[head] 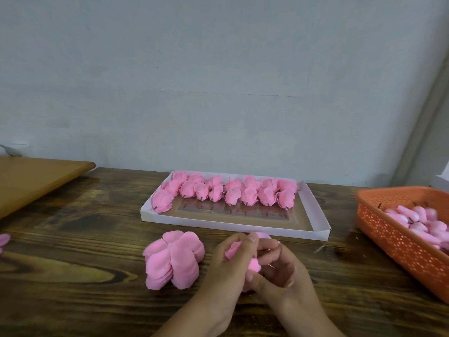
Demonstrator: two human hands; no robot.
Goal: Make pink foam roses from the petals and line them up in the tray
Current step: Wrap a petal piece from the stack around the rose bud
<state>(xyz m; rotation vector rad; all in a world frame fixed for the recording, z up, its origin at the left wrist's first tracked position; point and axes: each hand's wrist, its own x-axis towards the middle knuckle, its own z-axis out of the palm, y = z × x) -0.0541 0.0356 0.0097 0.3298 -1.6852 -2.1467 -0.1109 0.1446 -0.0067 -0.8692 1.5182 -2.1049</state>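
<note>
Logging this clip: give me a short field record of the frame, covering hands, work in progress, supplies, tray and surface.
left hand: fingers curled round a pink foam rose being formed
right hand: pinches the same rose
supplies: stack of loose pink foam petals left of the hands; orange perforated plastic basket of pink buds at right
tray: shallow white cardboard tray, finished pink roses lined along its far side, near side unfilled
surface: dark wooden table

Left hand (228, 266): was bare, no glove, ring or watch visible.
Right hand (279, 268): was bare too, nails short.
Forearms: showed no sleeves up to the frame's lower edge.
</note>
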